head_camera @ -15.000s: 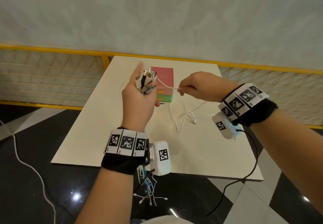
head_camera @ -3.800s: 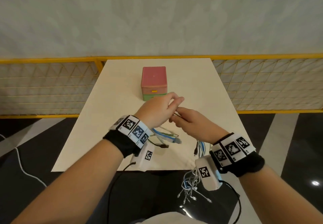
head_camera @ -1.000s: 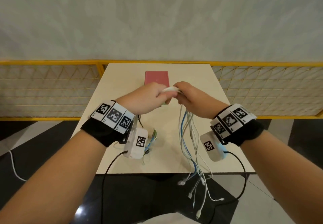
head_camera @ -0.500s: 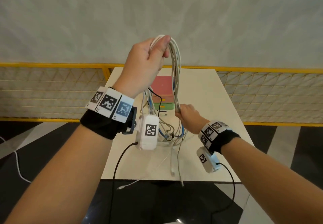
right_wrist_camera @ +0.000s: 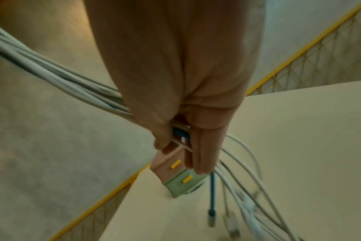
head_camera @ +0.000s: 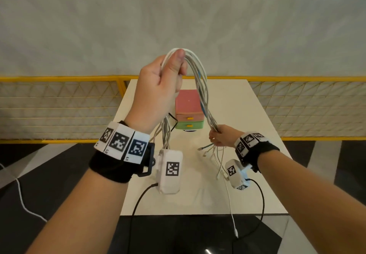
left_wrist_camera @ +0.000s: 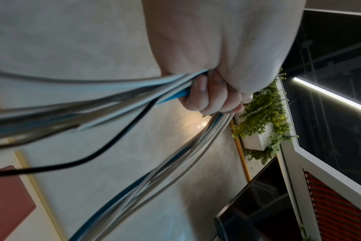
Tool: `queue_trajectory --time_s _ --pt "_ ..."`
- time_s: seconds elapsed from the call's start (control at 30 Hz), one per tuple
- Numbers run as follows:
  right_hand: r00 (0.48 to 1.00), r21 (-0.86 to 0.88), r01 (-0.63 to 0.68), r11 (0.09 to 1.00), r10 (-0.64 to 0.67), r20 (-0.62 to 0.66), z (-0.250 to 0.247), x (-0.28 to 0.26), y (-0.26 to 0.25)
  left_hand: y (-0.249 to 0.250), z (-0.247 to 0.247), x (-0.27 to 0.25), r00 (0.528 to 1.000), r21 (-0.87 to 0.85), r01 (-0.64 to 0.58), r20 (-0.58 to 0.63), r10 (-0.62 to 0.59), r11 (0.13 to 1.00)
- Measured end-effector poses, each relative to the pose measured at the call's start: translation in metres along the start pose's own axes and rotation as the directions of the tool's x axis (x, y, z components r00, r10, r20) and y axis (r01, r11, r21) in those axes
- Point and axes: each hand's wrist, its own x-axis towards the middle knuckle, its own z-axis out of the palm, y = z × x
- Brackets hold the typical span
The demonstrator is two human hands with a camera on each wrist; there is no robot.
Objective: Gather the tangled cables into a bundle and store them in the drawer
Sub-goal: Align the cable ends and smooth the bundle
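Here the left hand (head_camera: 158,87) is raised high above the table (head_camera: 247,103), its thumb and curled fingers clamped round the top of the cables (head_camera: 200,79), which bend over the fist in an arch. From that bend one side of the bundle drops behind the left wrist, and the other slopes down and to the right into the right hand (head_camera: 221,138), held low, just above the tabletop. The right hand grips this lower stretch with thumb and fingers closed round it; in the right wrist view the strands pass between thumb and fingers (right_wrist_camera: 204,154) and fan out loose below them, each ending in a plug. Most of the cables are white or grey, one is blue, and a thin black one runs among them in the left wrist view. The free ends hang near the table surface, and one long white strand trails past the near edge. The drawer unit (head_camera: 188,111) stands toward the far middle of the table, a pink top and pink drawer above a green one, each with a small yellow handle, both pushed in. Behind the table runs a yellow-framed mesh railing (head_camera: 59,105) before a pale wall.
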Motion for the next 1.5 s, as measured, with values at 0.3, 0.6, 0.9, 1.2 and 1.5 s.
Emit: queue_trajectory --time_s 0.3,0.6,0.9,1.2,1.5 --pt "0.875 -0.704 0.22 0.675 -0.456 -0.164 -0.056 0.015 -0.01 -0.026 -0.003 0.009 0.99 0.076 0.103 0.085 -0.11 0.992" --pt "0.921 -0.711 0.303 0.635 -0.386 0.048 -0.104 0.006 -0.049 -0.106 0.06 0.008 0.84 0.687 0.118 0.317 -0.441 0.717" --pt "0.699 -0.118 0.715 0.689 -0.71 0.089 -0.046 -0.014 -0.028 -0.137 0.106 0.016 0.837 0.815 0.13 0.215 -0.503 0.565" --pt "0.79 -0.374 0.518 0.769 -0.598 -0.135 -0.045 0.005 -0.022 -0.156 0.093 0.004 0.83 0.369 0.41 0.229 -0.509 0.834" --pt "0.874 -0.218 0.291 0.931 -0.352 -0.336 -0.087 0.005 0.027 -0.182 0.058 -0.03 0.753 0.705 0.265 0.275 -0.597 0.658"
